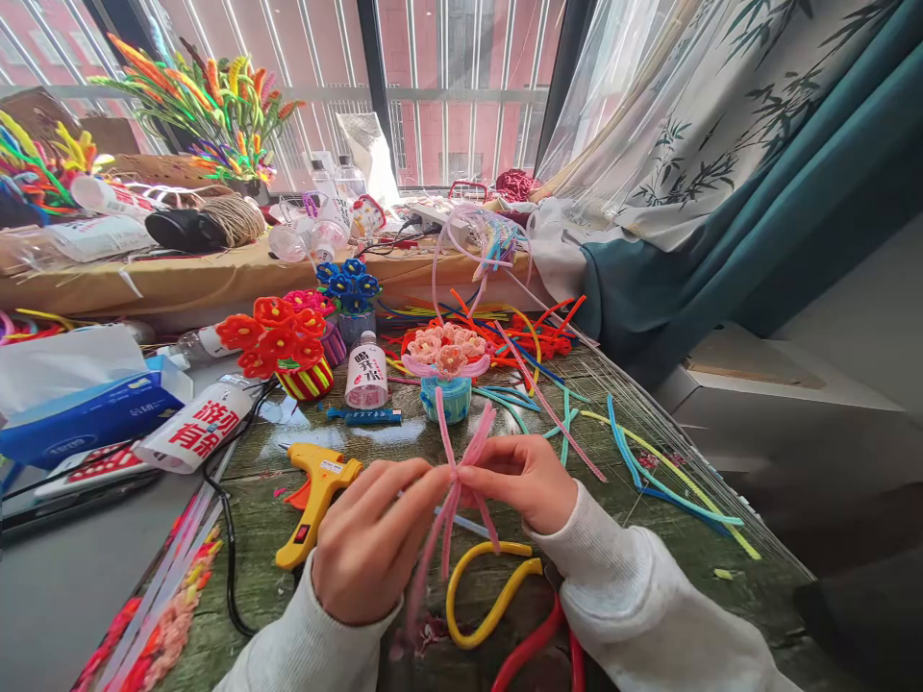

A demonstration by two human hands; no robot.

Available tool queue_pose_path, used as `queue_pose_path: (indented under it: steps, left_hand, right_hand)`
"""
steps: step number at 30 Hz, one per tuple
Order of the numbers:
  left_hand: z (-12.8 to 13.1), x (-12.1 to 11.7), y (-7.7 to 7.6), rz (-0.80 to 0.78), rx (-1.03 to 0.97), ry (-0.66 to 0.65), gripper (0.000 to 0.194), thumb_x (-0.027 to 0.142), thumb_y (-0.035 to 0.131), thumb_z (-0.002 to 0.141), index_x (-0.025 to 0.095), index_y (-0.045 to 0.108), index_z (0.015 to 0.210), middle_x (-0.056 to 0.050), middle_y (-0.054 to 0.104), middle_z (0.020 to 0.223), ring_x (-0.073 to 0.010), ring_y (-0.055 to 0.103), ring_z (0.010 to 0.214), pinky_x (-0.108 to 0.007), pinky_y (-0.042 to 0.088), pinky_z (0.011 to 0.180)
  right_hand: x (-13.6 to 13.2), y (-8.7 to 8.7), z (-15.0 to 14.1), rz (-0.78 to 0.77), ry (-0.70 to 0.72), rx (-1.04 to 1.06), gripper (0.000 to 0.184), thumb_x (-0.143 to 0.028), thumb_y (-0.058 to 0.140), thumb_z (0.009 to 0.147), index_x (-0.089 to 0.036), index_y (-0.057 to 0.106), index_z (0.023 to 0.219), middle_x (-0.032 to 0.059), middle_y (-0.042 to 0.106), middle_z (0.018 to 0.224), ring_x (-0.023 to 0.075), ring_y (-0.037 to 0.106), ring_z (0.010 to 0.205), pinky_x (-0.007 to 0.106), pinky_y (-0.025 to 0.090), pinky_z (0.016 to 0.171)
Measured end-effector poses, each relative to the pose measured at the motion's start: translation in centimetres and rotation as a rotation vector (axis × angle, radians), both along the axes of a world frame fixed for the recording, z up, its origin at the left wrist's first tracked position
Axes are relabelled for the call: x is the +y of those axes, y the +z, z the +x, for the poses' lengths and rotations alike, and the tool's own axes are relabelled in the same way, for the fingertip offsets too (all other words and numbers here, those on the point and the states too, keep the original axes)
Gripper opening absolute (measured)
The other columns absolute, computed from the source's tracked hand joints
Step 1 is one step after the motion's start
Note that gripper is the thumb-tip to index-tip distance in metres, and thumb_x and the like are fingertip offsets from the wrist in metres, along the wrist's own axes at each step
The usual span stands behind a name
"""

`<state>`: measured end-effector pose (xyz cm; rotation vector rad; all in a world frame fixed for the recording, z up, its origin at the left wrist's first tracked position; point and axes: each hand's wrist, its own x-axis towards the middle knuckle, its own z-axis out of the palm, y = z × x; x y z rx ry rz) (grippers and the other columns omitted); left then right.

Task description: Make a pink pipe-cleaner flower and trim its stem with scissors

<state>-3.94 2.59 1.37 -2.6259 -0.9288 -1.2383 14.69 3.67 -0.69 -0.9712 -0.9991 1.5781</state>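
Note:
Several pink pipe cleaners [450, 519] cross in a bundle, pinched at the middle by both hands above the table. My left hand [375, 529] has its fingertips closed on the crossing from the left. From the right, my right hand [520, 481] grips the same spot between thumb and fingers. The strands fan out above and below the pinch. Just beyond stands a small turquoise pot [447, 399] with pink pipe-cleaner flowers [448, 346]. A yellow glue gun [317, 500] lies beside my left hand. Yellow and red curved handles [497, 642] show below my right wrist, partly hidden.
Pots of red flowers [278, 332] and blue flowers [350, 286] stand behind a small bottle [367, 370]. Loose red pipe cleaners [555, 336] and blue-green ones [627, 452] lie right. A black cable [229, 538], larger bottle [202, 423] and blue tissue pack [93, 418] sit left.

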Motion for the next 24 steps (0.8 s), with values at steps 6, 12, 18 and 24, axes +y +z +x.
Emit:
queue_pose_path:
  steps: [6, 12, 18, 24]
  left_hand:
    - [1.4, -0.3, 0.4, -0.839, -0.502, 0.085, 0.022, 0.034, 0.058, 0.085, 0.018, 0.069, 0.076, 0.001, 0.064, 0.061, -0.0115, 0.056, 0.056, -0.021, 0.044, 0.054]
    - [1.8, -0.2, 0.2, -1.361, -0.807, -0.071, 0.029, 0.042, 0.074, 0.069, 0.013, 0.069, 0.067, 0.000, 0.060, 0.058, -0.0074, 0.048, 0.050, -0.018, 0.036, 0.047]
    - [1.9, -0.2, -0.1, -1.367, -0.897, -0.036, 0.027, 0.036, 0.080, 0.062, 0.012, 0.072, 0.070, 0.000, 0.060, 0.057, -0.0071, 0.045, 0.049, -0.019, 0.034, 0.046]
    - [1.8, -0.8, 0.0, -0.732, -0.556, 0.088, 0.008, 0.024, 0.070, 0.076, 0.016, 0.070, 0.072, 0.000, 0.060, 0.058, -0.0109, 0.050, 0.052, -0.023, 0.040, 0.049]
  right_hand:
    - [-0.4, 0.2, -0.5, 0.230, -0.146, -0.181, 0.030, -0.042, 0.081, 0.064, -0.015, 0.071, 0.071, 0.0056, 0.073, 0.068, 0.0185, 0.069, 0.061, 0.028, 0.056, 0.058]
    - [-0.9, 0.8, -0.7, 0.426, -0.148, -0.278, 0.024, -0.039, 0.077, 0.071, -0.016, 0.072, 0.070, 0.0055, 0.072, 0.069, 0.0170, 0.066, 0.061, 0.027, 0.056, 0.059]
    - [-0.8, 0.7, -0.8, 0.570, -0.166, -0.370, 0.023, -0.039, 0.072, 0.077, -0.017, 0.073, 0.070, 0.0062, 0.072, 0.070, 0.0172, 0.066, 0.063, 0.028, 0.056, 0.061]
    - [-0.9, 0.6, -0.8, 0.321, -0.095, -0.274, 0.029, -0.043, 0.081, 0.064, -0.015, 0.071, 0.067, 0.0044, 0.070, 0.065, 0.0166, 0.065, 0.060, 0.027, 0.055, 0.060]
